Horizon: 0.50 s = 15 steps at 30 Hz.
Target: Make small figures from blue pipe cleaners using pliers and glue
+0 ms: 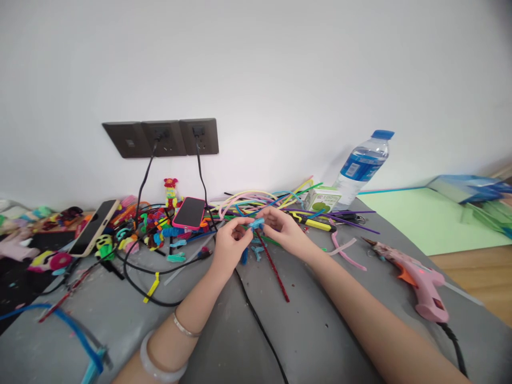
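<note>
A small light-blue fuzzy pipe-cleaner piece [257,223] is pinched between my two hands above the middle of the grey table. My left hand [232,242] has its thumb and fingers closed on the piece's left side. From the right, the thumb and fingertips of my right hand [282,230] close on the same piece. Beneath them a dark red pipe cleaner [276,269] slants toward me; whether it joins the blue piece I cannot tell. Blue scraps [256,252] lie just below my fingers.
A pink glue gun [420,282] lies at right, its cord trailing forward. Behind my hands are loose pipe cleaners [248,198], a yellow cutter [316,222], a small box [322,199] and a water bottle [362,168]. Phones [190,212], black cables [260,325] and fuzzy figures [171,193] crowd the left.
</note>
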### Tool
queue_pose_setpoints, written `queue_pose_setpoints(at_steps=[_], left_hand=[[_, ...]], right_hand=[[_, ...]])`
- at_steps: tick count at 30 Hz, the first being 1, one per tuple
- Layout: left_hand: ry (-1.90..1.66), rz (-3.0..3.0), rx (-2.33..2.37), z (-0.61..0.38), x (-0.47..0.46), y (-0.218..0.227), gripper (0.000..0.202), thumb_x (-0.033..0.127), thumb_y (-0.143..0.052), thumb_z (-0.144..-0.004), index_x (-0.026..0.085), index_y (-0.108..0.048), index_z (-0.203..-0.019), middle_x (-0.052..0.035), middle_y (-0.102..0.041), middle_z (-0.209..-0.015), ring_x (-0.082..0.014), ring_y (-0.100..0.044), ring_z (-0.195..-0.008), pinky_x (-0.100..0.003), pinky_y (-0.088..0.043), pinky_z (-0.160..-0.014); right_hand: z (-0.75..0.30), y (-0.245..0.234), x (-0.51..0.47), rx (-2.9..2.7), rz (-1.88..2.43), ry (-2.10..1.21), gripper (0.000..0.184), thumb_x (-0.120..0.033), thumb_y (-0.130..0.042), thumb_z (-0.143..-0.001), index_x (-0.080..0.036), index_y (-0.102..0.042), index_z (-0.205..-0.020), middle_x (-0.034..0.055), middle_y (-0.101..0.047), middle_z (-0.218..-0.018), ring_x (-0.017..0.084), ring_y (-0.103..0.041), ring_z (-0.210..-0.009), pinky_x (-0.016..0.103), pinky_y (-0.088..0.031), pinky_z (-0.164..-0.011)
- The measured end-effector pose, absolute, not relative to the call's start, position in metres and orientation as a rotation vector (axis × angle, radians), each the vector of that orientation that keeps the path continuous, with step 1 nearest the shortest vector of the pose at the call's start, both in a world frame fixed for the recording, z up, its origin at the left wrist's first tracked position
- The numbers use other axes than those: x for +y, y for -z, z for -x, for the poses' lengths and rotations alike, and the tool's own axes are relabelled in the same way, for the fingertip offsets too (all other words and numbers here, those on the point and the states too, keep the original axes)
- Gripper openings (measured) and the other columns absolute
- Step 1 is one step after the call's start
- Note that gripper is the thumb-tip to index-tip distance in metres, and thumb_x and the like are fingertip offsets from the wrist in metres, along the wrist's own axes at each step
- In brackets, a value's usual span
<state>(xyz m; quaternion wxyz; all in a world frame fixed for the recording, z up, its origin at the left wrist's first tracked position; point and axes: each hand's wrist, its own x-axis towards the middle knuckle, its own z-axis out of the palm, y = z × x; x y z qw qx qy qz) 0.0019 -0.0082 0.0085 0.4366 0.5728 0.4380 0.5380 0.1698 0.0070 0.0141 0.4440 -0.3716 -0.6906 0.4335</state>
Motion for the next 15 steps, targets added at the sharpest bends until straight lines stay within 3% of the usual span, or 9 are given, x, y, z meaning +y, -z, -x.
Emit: queue_pose_setpoints(at_steps=[10, 15], left_hand=[[-1.315, -1.43, 1.08, -0.0007, -0.0081, -0.0061, 0.023, 0.018, -0.063, -0.07, 0.015, -0.072, -0.091, -0.0027, -0.067, -0.072, -0.0113, -0.054, -0.058, -0.021, -0.043, -0.053], [-1.304, -1.444, 1.079, -0.001, -0.0079, -0.0046, 0.023, 0.017, -0.063, -0.071, 0.015, -0.072, -0.091, -0.0027, -0.066, -0.071, -0.0113, -0.053, -0.058, -0.021, -0.043, -0.053]], right_hand=[[-0.1714, -0.0141, 0.0055, -1.784, 0.926, -1.036, 0.015, -0.023, -0.053, -0.086, -0.021, -0.055, -0.1, 0.0028, -0.058, -0.09, 0.014, -0.054, -0.071, 0.026, -0.044, -0.064], [-0.1742, -0.0176, 0.003, -1.939, 0.996, -0.848, 0.016, -0.019, -0.05, -0.087, -0.021, -0.055, -0.101, -0.0013, -0.054, -0.076, 0.013, -0.049, -0.064, 0.025, -0.041, -0.061]])
